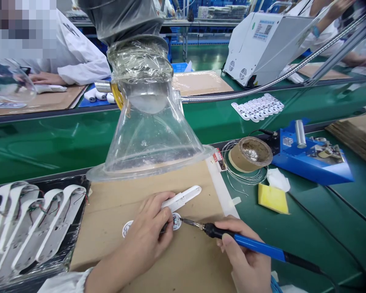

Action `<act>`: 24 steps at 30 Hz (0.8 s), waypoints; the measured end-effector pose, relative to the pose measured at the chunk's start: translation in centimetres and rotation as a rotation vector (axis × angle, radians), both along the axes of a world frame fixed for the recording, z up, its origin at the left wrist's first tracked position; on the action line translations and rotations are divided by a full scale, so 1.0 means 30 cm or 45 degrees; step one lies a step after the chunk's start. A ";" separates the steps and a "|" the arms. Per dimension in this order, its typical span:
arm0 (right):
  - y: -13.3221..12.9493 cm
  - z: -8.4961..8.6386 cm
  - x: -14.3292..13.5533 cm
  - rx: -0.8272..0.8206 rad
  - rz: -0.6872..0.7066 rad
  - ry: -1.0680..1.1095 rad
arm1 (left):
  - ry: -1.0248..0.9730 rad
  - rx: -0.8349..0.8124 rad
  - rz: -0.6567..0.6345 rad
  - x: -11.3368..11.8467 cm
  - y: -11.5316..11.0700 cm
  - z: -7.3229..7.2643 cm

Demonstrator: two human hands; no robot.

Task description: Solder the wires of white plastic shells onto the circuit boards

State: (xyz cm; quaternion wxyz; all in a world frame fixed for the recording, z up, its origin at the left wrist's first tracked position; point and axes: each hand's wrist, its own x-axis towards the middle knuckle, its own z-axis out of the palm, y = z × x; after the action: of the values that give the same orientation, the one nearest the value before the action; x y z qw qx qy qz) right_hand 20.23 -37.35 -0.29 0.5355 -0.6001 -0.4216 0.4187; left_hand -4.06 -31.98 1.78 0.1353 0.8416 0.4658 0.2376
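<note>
My right hand (245, 254) is closed round the blue and black handle of a soldering iron (250, 243). Its tip meets the edge of a small round printed board (177, 221) on the brown cardboard sheet (106, 215). My left hand (149, 226) lies over the sheet with fingers bent in. A dark object shows between its thumb and fingers, mostly hidden. Beyond the fingertips is a long white plastic housing (187, 197), partly covered by this hand. Another round white board (127, 228) shows to the left, half under the hand.
A clear fume hood (152, 138) hangs above the sheet. White curved handle shells (53, 228) with wires lie in a tray at left. At right are a solder wire roll (250, 154), a yellow sponge (273, 198) and a blue iron stand (314, 156). Co-workers sit opposite.
</note>
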 end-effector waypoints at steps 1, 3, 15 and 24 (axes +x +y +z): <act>-0.002 -0.003 0.001 -0.005 -0.001 0.008 | -0.002 -0.004 -0.002 0.000 0.000 0.000; -0.006 -0.009 0.004 -0.023 -0.003 0.038 | -0.008 -0.013 -0.006 0.001 -0.001 0.000; 0.005 -0.036 0.053 0.033 0.107 0.073 | -0.029 -0.171 -0.031 -0.019 -0.014 0.014; -0.004 -0.033 0.033 -0.040 0.034 0.073 | -0.017 -0.183 -0.026 -0.023 -0.014 0.004</act>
State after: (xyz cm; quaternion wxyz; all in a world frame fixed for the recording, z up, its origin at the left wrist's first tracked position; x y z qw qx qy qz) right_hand 21.22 -37.46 -1.28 0.5321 -0.5906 -0.4075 0.4495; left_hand -4.74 -32.39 1.89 0.2008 0.8329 0.4720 0.2077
